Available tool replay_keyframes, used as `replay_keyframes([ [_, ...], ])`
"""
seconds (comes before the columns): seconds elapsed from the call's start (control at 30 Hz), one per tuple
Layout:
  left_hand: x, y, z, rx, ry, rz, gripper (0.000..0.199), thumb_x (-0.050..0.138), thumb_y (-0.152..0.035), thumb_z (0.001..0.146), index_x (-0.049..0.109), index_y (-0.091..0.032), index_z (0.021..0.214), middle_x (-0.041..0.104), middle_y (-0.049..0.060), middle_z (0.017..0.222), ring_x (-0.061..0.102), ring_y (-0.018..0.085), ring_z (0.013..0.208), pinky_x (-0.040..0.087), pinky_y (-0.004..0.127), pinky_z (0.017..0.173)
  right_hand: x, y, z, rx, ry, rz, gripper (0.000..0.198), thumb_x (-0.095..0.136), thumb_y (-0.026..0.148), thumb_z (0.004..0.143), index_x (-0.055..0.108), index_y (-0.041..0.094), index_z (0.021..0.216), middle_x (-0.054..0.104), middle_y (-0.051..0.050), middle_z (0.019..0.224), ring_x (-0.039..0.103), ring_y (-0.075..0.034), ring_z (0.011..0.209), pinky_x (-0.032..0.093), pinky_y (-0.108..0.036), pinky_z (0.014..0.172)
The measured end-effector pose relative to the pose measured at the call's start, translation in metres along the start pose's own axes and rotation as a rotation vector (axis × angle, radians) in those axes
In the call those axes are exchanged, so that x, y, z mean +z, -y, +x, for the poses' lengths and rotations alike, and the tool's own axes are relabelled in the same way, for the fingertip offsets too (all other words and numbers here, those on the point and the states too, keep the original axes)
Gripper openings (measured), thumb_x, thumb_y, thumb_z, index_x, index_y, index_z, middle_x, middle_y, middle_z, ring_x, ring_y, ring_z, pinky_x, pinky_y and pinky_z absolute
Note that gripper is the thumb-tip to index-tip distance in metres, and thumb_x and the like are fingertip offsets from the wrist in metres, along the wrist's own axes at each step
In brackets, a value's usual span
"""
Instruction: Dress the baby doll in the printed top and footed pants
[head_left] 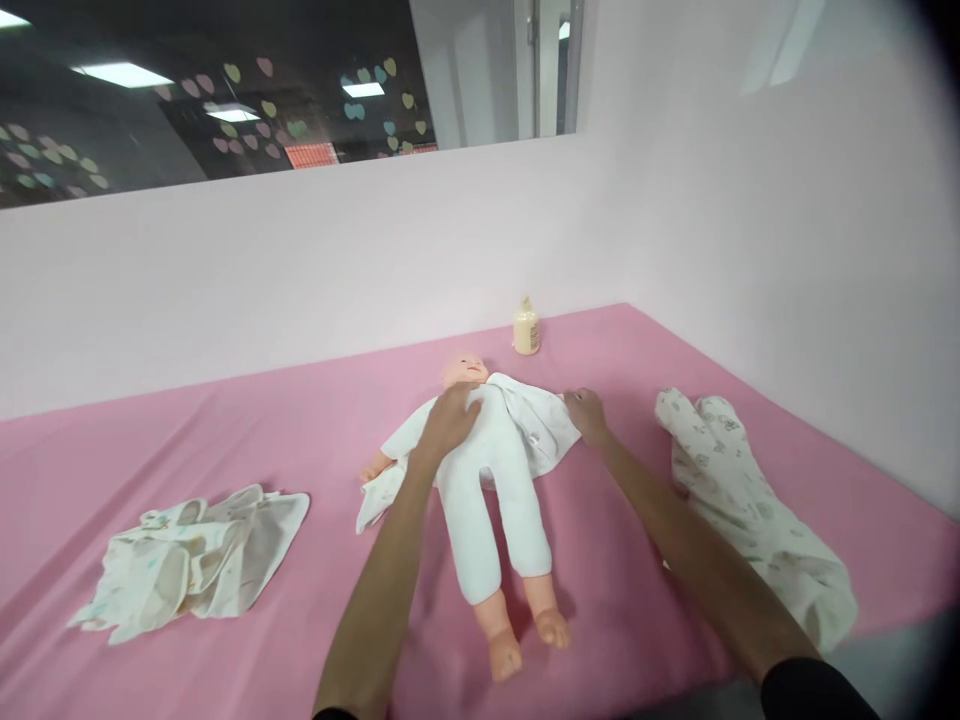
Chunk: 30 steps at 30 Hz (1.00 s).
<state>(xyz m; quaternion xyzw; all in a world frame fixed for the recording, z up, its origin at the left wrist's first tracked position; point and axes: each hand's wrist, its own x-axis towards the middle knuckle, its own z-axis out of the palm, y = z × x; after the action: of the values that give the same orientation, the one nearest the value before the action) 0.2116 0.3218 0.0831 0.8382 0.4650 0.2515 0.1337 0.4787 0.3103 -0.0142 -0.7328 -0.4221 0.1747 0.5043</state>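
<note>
A baby doll (491,460) in a white suit lies on its back on the pink sheet, its head towards the wall and bare feet towards me. My left hand (452,415) rests on its upper chest, thumb apart from the fingers. A white baby top (538,432) spreads out beneath the doll, and its other side shows below the doll's arm on the left. My right hand (587,412) is closed on the outer edge of this top, holding it out to the right. The doll's arm on that side is hidden by the cloth.
A pump bottle (526,328) stands behind the doll near the wall. Patterned baby clothing (199,560) lies crumpled on the left. Printed white baby trousers (739,480) lie on the right, partly behind my forearm. White walls border the pink sheet (315,650) at the back and right.
</note>
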Motion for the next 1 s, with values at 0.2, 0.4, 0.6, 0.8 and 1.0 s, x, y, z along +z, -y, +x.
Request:
replay_keyframes([
  [0.2,0.044,-0.022,0.037,0.144,0.239,0.399,0.026,0.043,-0.014,0.089,0.063,-0.012,0.105,0.064,0.016,0.121,0.057,0.027,0.119,0.040,0.039,0.105,-0.012,0.022,0.011,-0.087,-0.058,0.004,0.032,0.045,0.038,0.088,0.042,0.022,0.061,0.052,0.001,0.062,0.044,-0.016,0.063,0.029,-0.028,0.060],
  [0.4,0.039,-0.032,0.062,0.164,0.383,0.425,0.011,0.056,-0.023,0.080,0.061,-0.015,0.085,0.068,0.015,0.101,0.064,0.028,0.093,0.047,0.036,0.082,-0.028,0.040,0.015,-0.133,-0.079,0.014,0.037,0.048,0.034,0.090,0.035,0.023,0.058,0.045,0.003,0.057,0.039,-0.015,0.059,0.026,-0.029,0.060],
  [0.6,0.037,-0.025,0.064,0.187,0.421,0.411,0.027,0.057,-0.026,0.078,0.061,-0.014,0.101,0.066,0.016,0.113,0.061,0.031,0.105,0.046,0.037,0.088,-0.049,0.041,0.019,-0.086,-0.172,0.064,0.033,0.047,0.034,0.092,0.039,0.023,0.062,0.051,0.001,0.063,0.044,-0.016,0.063,0.030,-0.030,0.061],
  [0.8,0.041,-0.035,0.063,0.252,0.446,0.377,0.031,0.058,-0.030,0.078,0.061,-0.017,0.106,0.066,0.012,0.118,0.061,0.028,0.109,0.046,0.034,0.090,-0.068,0.052,0.022,-0.093,-0.214,0.304,0.032,0.049,0.034,0.092,0.037,0.023,0.064,0.042,0.004,0.062,0.041,-0.013,0.060,0.033,-0.028,0.056],
  [1.0,0.064,-0.056,0.068,0.248,0.341,0.383,0.021,0.057,-0.019,0.075,0.060,-0.016,0.096,0.068,0.013,0.104,0.063,0.028,0.098,0.045,0.036,0.081,-0.063,0.056,0.022,-0.068,-0.138,0.655,0.035,0.055,0.040,0.089,0.035,0.023,0.066,0.030,0.007,0.059,0.032,-0.011,0.052,0.029,-0.025,0.047],
])
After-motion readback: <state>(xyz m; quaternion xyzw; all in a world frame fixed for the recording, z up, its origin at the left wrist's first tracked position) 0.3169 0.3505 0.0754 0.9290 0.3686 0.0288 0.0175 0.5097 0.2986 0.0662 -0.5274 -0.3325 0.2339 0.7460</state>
